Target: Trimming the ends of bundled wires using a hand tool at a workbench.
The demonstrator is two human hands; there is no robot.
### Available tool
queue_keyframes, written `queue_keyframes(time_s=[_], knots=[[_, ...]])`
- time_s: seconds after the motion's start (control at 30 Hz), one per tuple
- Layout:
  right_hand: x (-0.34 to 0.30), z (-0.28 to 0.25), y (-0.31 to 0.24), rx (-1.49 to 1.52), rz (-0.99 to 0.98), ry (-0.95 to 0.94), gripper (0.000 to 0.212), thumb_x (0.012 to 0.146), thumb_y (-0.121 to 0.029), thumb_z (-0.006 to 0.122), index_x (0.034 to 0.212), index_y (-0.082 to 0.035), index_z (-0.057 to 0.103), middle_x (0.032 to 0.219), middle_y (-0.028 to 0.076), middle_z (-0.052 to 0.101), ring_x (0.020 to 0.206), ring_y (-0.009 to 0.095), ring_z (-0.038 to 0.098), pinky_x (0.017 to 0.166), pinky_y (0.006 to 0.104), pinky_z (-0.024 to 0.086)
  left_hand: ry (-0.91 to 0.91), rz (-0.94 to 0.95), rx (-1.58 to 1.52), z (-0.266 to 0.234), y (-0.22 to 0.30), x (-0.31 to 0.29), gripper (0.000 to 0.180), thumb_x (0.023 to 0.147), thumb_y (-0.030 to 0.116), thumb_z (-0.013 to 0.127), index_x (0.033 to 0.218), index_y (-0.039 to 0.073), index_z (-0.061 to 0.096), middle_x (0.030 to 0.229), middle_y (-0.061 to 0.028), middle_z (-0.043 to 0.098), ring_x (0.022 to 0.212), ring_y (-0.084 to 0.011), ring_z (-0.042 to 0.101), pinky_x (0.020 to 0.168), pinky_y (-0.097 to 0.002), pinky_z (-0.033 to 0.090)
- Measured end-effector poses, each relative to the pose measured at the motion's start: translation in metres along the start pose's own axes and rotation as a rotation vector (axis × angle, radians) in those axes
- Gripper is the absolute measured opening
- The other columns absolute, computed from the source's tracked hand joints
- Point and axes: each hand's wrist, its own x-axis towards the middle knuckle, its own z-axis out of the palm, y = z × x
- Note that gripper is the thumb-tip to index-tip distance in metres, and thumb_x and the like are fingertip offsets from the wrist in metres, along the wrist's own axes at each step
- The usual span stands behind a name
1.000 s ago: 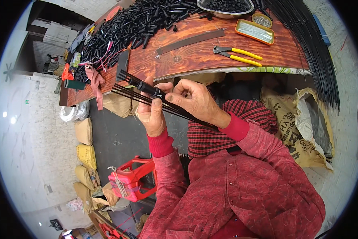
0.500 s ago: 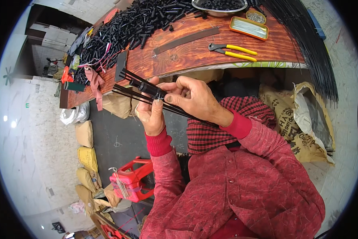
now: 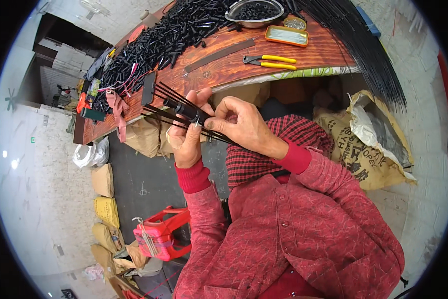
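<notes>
left hand (image 3: 188, 142): clenched around thin black rods (image 3: 160, 101) and a short black tube (image 3: 186, 110).
right hand (image 3: 239, 124): pinching the rods just beside the left.
rods: fanning toward 10 o'clock, before the wooden table (image 3: 224, 70).
yellow pliers (image 3: 271, 61): at 1 o'clock.

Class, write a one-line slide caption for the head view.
Both hands, left and right, grip thin black rods beside a wooden table.

Glossy varnished wood bench (image 3: 303, 55); matt black plastic tubes (image 3: 164, 40) far left; shiny metal bowl (image 3: 234, 19); yellow plastic-grip pliers (image 3: 271, 61); thin black rods (image 3: 169, 112), slightly glossy; woven cloth sack (image 3: 363, 144) right.
</notes>
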Motion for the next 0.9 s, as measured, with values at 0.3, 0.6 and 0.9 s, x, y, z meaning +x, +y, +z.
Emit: queue_keyframes(time_s=[0.3, 0.6, 0.9], knots=[[-0.012, 0.011, 0.0, -0.084, -0.158, -0.009, 0.036, 0.073, -0.032, 0.082, 0.072, -0.003, 0.059, 0.074, 0.006, 0.06, 0.067, 0.021, 0.06, 0.061, 0.0358, 0.046, -0.183, -0.018, -0.135, -0.019, 0.009, -0.016, 0.064, 0.091, 0.016, 0.061, 0.147, 0.0, 0.034, 0.143, -0.0284, 0.043, 0.121, -0.0305, 0.053, 0.105, -0.0442, 0.04], [0.0, 0.0, -0.001, 0.183, -0.044, -0.121, 0.025, 0.078, -0.014, 0.081, 0.078, -0.002, 0.059, 0.072, 0.0, 0.06, 0.068, 0.006, 0.053, 0.06, 0.0232, 0.044, -0.187, -0.035, -0.16, -0.019, 0.003, -0.009, 0.064, 0.091, 0.014, 0.061, 0.146, -0.001, 0.033, 0.142, -0.0296, 0.044, 0.131, -0.0374, 0.046, 0.11, -0.0471, 0.035], [0.038, -0.009, 0.022, 0.289, 0.085, -0.119, 0.017, 0.085, -0.012, 0.075, 0.086, -0.001, 0.062, 0.081, -0.004, 0.06, 0.073, 0.003, 0.054, 0.064, 0.0205, 0.046, 0.037, -0.034, -0.04, -0.008, -0.015, 0.025, 0.053, 0.088, 0.017, 0.067, 0.131, -0.008, 0.047, 0.102, -0.0123, 0.064, 0.108, -0.0268, 0.057, 0.1, -0.0416, 0.042]])
